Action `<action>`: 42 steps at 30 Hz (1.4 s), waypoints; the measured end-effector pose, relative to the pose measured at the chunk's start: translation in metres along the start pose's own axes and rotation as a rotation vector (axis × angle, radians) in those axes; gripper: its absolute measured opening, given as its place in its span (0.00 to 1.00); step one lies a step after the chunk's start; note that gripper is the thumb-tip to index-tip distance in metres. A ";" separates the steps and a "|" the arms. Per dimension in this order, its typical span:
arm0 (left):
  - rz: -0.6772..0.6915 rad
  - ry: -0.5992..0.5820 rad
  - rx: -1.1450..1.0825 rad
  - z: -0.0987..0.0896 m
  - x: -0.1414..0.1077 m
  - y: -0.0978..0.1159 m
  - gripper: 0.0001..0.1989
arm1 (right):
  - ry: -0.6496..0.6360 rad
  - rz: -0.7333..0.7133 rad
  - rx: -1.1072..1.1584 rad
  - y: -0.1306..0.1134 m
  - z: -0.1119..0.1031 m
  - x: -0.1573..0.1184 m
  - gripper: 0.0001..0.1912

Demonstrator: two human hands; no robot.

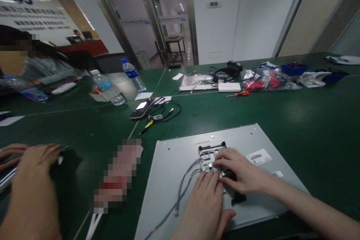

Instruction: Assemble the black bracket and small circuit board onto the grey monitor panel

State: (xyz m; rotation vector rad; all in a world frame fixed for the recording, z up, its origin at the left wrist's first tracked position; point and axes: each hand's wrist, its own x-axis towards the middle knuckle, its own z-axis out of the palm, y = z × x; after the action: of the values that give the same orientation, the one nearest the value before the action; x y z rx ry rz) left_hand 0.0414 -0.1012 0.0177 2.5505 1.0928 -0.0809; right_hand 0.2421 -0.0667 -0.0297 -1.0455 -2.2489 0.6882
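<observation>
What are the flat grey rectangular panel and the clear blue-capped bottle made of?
Flat grey rectangular panel: probably sheet metal, satin finish; thin straight edges, soft even sheen.
Clear blue-capped bottle: likely plastic, glossy; see-through body, bright highlights.

Bare left grip [206,198], bare right grip [242,171], slim bare forearm [306,207]

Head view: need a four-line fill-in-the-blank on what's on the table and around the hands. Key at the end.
1. On the grey panel, the cables lie to the ____ of the person's left hand and right hand.
2. The table top is ____ in colour.
3. The rightmost bottle has a ____ cap.
4. The screwdriver on the table has a handle that is mostly ____.

Missing words: left; green; blue; orange.
</observation>
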 end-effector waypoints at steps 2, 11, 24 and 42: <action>-0.002 0.008 -0.003 0.000 0.000 -0.001 0.27 | -0.002 -0.001 -0.002 0.000 0.000 0.000 0.21; -0.005 -0.011 0.021 -0.001 0.001 -0.001 0.28 | -0.006 0.002 -0.021 0.001 0.002 0.000 0.21; -0.008 0.037 -0.006 -0.003 0.000 0.002 0.23 | -0.002 0.026 -0.021 0.001 0.003 -0.001 0.22; 0.010 0.064 0.020 0.001 -0.001 -0.001 0.25 | 0.013 -0.008 0.020 -0.001 -0.003 -0.002 0.22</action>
State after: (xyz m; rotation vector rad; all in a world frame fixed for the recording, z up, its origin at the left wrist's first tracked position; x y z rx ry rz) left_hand 0.0400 -0.1023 0.0164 2.5920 1.1084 -0.0081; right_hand 0.2448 -0.0681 -0.0270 -1.0279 -2.2298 0.6974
